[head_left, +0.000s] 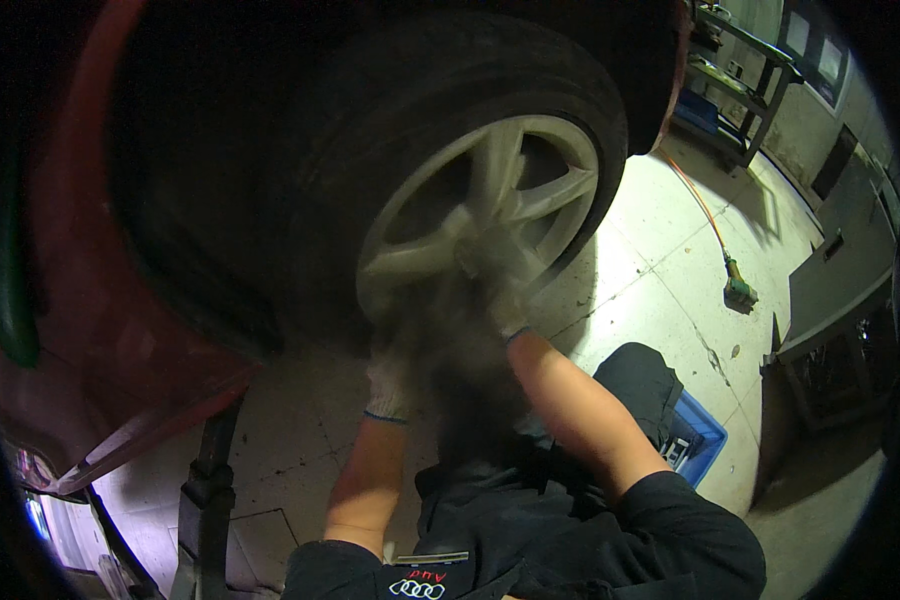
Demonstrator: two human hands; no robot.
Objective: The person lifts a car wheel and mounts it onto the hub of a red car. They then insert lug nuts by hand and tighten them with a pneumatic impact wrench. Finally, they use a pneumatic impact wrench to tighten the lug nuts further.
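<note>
A wheel with a silver spoked rim (510, 160) and black tyre (410, 90) sits in the wheel arch of a red car (170, 340). My gloved right hand (495, 295) is raised at the hub, where a grey shape is too blurred to make out. My gloved left hand (390, 365) is lower, beside the tyre's bottom edge; its fingers are smeared and shadowed. I cannot tell what either hand holds.
A dark lift arm (205, 485) stands below the car. Right of my knee (640, 385) are a blue bin (705, 430) and a corded green device (738, 290) on the tiled floor. A metal trolley (755, 90) and grey cabinet (840, 290) stand at the right.
</note>
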